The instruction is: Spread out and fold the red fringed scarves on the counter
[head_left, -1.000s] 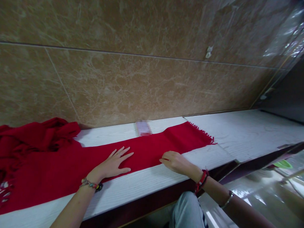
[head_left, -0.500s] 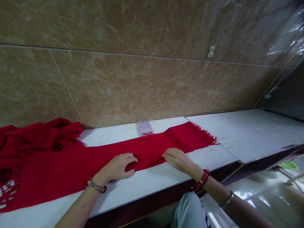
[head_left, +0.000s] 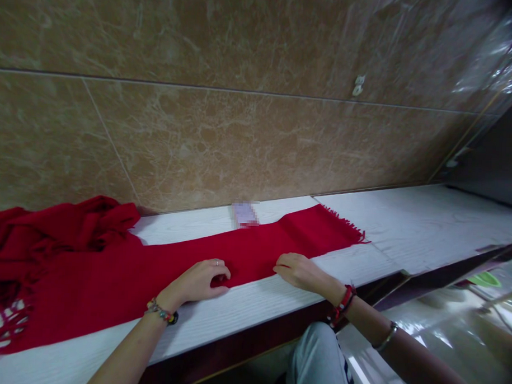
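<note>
In the head view I see a fringed red cloth scarf (head_left: 251, 256), from the left edge to right of centre. The left hand (head_left: 199, 281) curls on it, thumb and fingers apart; the right hand (head_left: 298, 271) meets its lower edge, whether pinching I can't tell. Far right, a light-green rounded basin (head_left: 486, 279), contents unclear.

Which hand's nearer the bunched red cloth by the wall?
Left. Left hand is on the flat scarf, right of the bunched cloth; right hand is farther right, at the scarf's near edge.
</note>
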{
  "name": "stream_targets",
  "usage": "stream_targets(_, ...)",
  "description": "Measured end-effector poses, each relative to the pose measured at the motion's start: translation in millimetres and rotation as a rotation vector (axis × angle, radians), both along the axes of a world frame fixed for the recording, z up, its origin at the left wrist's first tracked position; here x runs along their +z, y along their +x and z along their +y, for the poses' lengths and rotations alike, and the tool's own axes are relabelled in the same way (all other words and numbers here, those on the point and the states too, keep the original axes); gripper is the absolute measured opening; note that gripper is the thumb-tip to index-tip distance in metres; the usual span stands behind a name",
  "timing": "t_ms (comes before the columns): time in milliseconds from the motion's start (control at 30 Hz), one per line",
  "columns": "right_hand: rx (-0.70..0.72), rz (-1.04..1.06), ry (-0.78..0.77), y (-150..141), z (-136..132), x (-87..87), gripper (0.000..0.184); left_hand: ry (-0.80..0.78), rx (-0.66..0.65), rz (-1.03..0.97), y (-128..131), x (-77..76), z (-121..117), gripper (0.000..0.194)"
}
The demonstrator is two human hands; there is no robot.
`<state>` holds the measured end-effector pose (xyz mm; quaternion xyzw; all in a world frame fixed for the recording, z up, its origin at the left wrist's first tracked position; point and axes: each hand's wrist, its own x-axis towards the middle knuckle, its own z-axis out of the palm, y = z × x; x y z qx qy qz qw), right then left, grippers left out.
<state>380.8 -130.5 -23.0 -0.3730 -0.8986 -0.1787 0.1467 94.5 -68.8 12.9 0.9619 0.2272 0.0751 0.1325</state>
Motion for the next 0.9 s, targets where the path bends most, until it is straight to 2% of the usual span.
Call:
stream_targets(433, -0.045, 0.076, 0.007, 1, 7, -11.4, 0.017, -0.052, -0.024, 0.011, 2, -1.4, 1, 0.017)
stream_targets(733, -0.044, 0.059, 0.017, -12, 5, 0.1, 0.018, 0.136, 0.033, 0.062, 12, -4.9, -5, 0.015)
stream_targets(900, 0.015, 0.029, 0.028, -28, 10, 5.4, 0.017, 0.247, 0.056, 0.065, 21, -8.2, -8, 0.016)
